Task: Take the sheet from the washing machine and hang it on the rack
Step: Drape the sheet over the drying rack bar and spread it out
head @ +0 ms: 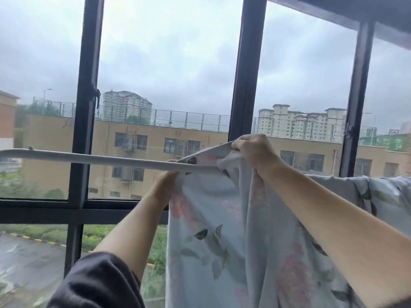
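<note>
A pale blue sheet [222, 230] with pink flowers and grey leaves hangs over the white rack bar [93, 157], which runs across the view at chest height. My right hand [253, 150] grips the sheet's top edge just above the bar. My left hand [165, 183] sits just below the bar and pinches the sheet's left edge. More of the sheet [382, 192] is draped along the bar to the right. The sheet's lower part runs out of view at the bottom.
Right behind the rack stands a large window with dark frames [85, 107] and a thick horizontal sill bar [40, 210]. Buildings and a wet road lie outside. The left stretch of the rack bar is bare.
</note>
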`<action>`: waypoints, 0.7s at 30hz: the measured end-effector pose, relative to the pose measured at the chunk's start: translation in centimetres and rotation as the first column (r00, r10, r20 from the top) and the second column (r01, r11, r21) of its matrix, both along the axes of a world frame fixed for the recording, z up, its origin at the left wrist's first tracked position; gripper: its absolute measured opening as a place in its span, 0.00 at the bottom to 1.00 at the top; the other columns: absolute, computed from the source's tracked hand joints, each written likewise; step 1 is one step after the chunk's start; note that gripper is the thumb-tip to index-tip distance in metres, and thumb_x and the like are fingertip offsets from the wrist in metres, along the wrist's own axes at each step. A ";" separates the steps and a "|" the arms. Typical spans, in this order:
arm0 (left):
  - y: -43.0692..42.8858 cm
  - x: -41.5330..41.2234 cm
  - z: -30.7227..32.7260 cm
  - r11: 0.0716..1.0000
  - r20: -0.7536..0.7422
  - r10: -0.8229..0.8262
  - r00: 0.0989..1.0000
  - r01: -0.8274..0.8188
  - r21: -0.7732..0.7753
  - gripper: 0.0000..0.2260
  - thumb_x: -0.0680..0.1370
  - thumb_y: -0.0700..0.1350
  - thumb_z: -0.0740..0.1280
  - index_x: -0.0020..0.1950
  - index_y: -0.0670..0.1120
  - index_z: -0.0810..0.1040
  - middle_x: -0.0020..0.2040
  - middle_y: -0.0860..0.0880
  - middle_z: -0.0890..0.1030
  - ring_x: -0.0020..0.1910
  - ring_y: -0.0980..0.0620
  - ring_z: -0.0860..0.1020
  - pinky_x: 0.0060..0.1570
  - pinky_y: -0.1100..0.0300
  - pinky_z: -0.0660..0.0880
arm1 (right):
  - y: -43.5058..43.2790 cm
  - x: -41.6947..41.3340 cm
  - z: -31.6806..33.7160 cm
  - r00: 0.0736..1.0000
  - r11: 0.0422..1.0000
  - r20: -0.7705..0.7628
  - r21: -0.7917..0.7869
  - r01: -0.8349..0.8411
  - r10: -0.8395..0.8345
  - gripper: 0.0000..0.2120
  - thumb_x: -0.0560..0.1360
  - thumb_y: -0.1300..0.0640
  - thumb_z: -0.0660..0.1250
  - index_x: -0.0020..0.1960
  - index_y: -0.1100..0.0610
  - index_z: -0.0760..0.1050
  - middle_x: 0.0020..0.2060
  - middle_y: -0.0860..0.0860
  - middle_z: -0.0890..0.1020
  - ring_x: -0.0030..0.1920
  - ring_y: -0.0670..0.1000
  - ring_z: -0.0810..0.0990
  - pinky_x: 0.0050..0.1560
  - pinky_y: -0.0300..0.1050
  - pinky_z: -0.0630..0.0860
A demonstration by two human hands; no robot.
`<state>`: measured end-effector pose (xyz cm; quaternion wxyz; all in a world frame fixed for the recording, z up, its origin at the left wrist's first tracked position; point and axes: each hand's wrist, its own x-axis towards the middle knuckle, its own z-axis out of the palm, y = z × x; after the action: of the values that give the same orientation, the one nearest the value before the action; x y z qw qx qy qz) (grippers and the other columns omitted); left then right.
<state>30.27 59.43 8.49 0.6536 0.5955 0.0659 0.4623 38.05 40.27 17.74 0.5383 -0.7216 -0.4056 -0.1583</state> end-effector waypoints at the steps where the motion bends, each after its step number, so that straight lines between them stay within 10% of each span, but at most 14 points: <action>1: -0.1 -0.1 0.1 1.000 -0.007 -0.005 1.000 0.005 0.018 0.07 0.60 0.49 0.77 0.34 0.50 0.85 0.31 0.52 0.81 0.33 0.53 0.77 0.35 0.61 0.74 | 0.0 -0.3 -0.2 0.999 0.999 -0.029 -0.028 -0.037 0.036 0.11 0.70 0.57 0.66 0.32 0.62 0.77 0.27 0.54 0.70 0.29 0.51 0.68 0.33 0.44 0.64; 7: 0.5 -1.1 -2.7 0.998 -0.072 0.053 0.996 -0.051 0.025 0.07 0.78 0.46 0.67 0.45 0.43 0.82 0.39 0.47 0.81 0.39 0.51 0.77 0.33 0.65 0.76 | 0.5 -5.3 -3.3 0.955 0.946 0.212 -0.293 -0.142 0.209 0.13 0.74 0.55 0.66 0.30 0.52 0.74 0.23 0.45 0.74 0.24 0.44 0.70 0.29 0.38 0.69; 12: 0.0 -3.4 -5.3 0.840 -0.324 0.482 0.814 -0.324 0.436 0.18 0.74 0.58 0.69 0.40 0.44 0.74 0.35 0.48 0.78 0.33 0.53 0.74 0.36 0.58 0.71 | -0.2 -5.3 -5.2 0.885 0.905 0.401 -0.423 -0.052 0.238 0.12 0.76 0.48 0.63 0.39 0.53 0.77 0.30 0.48 0.82 0.30 0.47 0.81 0.38 0.46 0.80; 16: -3.0 -5.8 -3.9 0.955 -0.305 0.200 0.931 -0.116 0.273 0.19 0.81 0.54 0.59 0.38 0.41 0.77 0.32 0.47 0.80 0.28 0.54 0.77 0.34 0.60 0.71 | -0.3 -2.9 -4.2 0.704 0.977 0.707 -0.098 0.189 -0.066 0.06 0.76 0.53 0.62 0.42 0.51 0.76 0.38 0.45 0.79 0.40 0.49 0.77 0.46 0.43 0.70; 21: -6.0 -6.3 -1.3 0.899 -0.185 0.312 0.932 -0.226 0.375 0.12 0.82 0.48 0.60 0.42 0.48 0.78 0.41 0.45 0.82 0.40 0.46 0.81 0.44 0.50 0.79 | 0.7 -0.3 -4.6 0.811 0.914 0.583 -0.358 0.193 0.057 0.14 0.80 0.48 0.55 0.44 0.54 0.74 0.39 0.49 0.78 0.43 0.56 0.77 0.49 0.48 0.70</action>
<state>23.97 53.39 7.16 0.4547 0.7379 0.1444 0.4775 37.75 40.96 13.18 0.2229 -0.7470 -0.5475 -0.3042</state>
